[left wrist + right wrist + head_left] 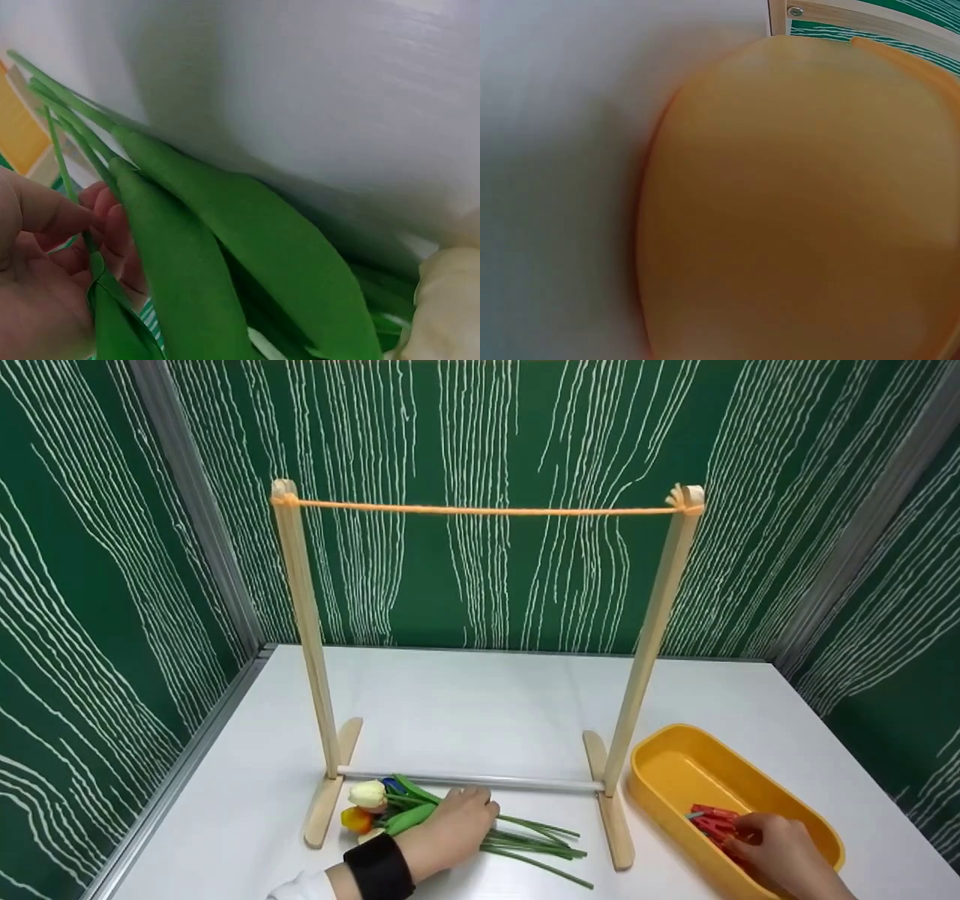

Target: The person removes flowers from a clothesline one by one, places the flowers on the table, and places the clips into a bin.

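Observation:
A bunch of artificial tulips lies on the white table, with a cream bloom (367,793), an orange-yellow bloom (356,819) and green stems (536,844) pointing right. My left hand (457,825) is over the stems; in the left wrist view its thumb and fingers pinch one thin green stem (64,161), beside broad leaves (247,225). My right hand (784,847) reaches into a yellow bin (675,750), thumb and fingers pinching at red clothespins (712,817) there. The right wrist view shows only the bin's outer wall (795,187), not the hand.
A wooden stand rises behind the flowers, its left post (304,622) and right post (652,645) joined by an orange cord (480,511) on top and a pale rod (472,778) below. Its wooden feet (616,832) rest on the table (465,697). Green patterned panels surround it.

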`<state>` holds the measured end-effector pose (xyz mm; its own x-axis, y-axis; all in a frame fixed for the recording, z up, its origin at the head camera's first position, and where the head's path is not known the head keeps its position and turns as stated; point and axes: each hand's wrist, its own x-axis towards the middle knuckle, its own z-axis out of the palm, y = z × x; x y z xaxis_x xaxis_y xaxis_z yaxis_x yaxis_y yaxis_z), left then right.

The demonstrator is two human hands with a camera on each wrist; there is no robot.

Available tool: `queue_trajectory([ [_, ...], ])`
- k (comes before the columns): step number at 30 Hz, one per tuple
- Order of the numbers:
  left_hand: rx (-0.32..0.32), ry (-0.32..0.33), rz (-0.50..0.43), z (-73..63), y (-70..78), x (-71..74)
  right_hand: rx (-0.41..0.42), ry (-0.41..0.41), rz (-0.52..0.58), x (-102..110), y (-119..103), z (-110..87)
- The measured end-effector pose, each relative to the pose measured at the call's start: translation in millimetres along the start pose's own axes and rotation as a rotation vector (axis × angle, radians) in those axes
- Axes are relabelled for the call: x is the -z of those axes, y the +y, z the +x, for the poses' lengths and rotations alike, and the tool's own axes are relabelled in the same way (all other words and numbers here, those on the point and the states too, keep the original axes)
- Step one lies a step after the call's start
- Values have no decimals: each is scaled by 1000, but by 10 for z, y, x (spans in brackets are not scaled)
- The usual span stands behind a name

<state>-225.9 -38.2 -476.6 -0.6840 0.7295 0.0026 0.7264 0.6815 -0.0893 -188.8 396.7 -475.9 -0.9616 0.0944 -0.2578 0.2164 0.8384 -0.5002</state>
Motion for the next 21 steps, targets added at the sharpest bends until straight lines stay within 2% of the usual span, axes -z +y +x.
queue_trajectory([
  [2,-13,-19,13,-9,-12,-12,12,-7,-10,-15,3,3],
  [6,-22,-7,33,-15,-20,-15,6,-12,-11,-4,-11,10],
  [12,21,-2,2,-7,-24,18,0,30,-13,129,-143,-33],
  [15,48,27,-22,-21,-53,67,86,136,-32,251,-345,-165],
  [17,68,60,-54,-34,-84,140,186,249,-43,321,-534,-281],
  [21,114,151,-151,-77,-148,407,399,487,-33,374,-986,-487],
])
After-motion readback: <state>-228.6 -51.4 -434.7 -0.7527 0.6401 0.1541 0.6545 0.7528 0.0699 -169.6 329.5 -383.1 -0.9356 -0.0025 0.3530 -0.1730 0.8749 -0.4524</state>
